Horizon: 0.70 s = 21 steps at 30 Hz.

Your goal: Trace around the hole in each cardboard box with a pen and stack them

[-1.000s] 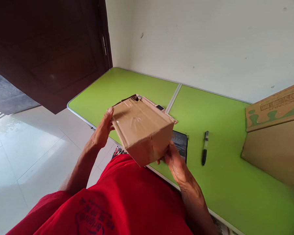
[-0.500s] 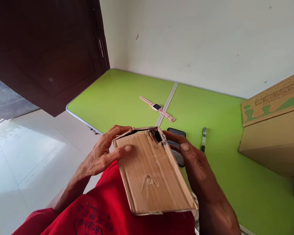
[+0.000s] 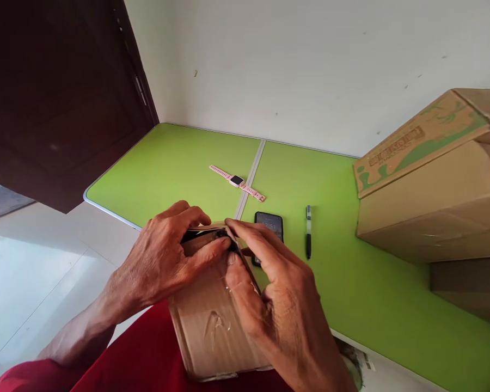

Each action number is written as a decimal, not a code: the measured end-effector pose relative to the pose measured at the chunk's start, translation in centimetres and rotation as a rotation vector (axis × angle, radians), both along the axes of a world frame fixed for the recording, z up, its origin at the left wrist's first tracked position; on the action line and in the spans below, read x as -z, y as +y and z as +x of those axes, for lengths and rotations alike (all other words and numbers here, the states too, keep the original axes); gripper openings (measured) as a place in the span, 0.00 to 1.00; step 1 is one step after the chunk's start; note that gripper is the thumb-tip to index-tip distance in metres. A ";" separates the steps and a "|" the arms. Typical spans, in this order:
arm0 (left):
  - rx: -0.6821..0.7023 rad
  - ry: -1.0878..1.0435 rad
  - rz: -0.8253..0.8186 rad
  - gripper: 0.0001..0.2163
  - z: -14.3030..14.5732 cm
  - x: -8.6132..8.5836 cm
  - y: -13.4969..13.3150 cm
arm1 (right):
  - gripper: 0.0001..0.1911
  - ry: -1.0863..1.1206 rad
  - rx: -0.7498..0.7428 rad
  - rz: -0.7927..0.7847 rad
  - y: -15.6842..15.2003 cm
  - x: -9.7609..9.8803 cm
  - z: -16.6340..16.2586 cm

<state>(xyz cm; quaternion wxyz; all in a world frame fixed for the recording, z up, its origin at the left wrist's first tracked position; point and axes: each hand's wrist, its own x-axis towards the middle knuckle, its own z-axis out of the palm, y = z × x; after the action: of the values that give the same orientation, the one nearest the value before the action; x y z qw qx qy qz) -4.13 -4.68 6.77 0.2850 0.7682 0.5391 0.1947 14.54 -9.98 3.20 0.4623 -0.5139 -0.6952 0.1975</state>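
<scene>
A small brown cardboard box (image 3: 206, 321) rests tilted over my lap, at the near side of the table. Its top edge gapes, and a torn dark hole shows at the upper right corner. My left hand (image 3: 167, 253) grips the upper left of the box, with the thumb pressed at the hole and the fingers over the top edge. On the right side, my right hand (image 3: 277, 288) grips the same corner, thumb on the front face and fingers behind the edge. The inside of the box is mostly hidden by my fingers.
On the green table (image 3: 179, 158) lie a pink-strapped smartwatch (image 3: 237, 181), a black phone (image 3: 269, 220) partly behind my right hand, and a pen (image 3: 308, 231). A large carton (image 3: 424, 201) stands at the right against the wall. A dark door (image 3: 57, 98) is at the left.
Both hands have closed in on the torn upper corner, the left thumb sliding right to the hole and the right thumb moving onto the front face. The view has shifted right.
</scene>
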 end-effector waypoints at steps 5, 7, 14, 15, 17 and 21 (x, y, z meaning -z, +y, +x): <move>0.043 -0.027 -0.081 0.11 0.8 -0.2 1.0 | 0.22 0.061 -0.009 -0.011 -0.1 -0.1 -0.5; 0.052 -0.011 -0.108 0.11 1.1 -0.4 1.1 | 0.21 0.092 -0.035 -0.023 -0.3 -0.4 -0.1; 0.129 -0.020 -0.078 0.16 1.2 -0.5 1.0 | 0.20 0.075 0.425 -0.270 1.4 2.4 8.8; 0.137 -0.043 -0.083 0.16 1.1 -0.4 0.9 | 0.18 -0.042 0.552 -0.377 2.0 3.8 10.4; 0.144 -0.094 -0.101 0.15 1.0 -0.3 0.9 | 0.14 -0.234 0.712 -0.728 3.3 6.8 12.8; 0.219 -0.167 -0.096 0.15 1.0 0.1 0.7 | 0.15 -0.200 0.769 -0.830 5.2 11.6 14.5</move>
<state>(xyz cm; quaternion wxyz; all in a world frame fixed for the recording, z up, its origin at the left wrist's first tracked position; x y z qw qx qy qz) -3.16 -3.95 6.71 0.3847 0.7891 0.4351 0.1999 29.05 -4.77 -8.43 0.1925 -0.8843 -0.3629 0.2219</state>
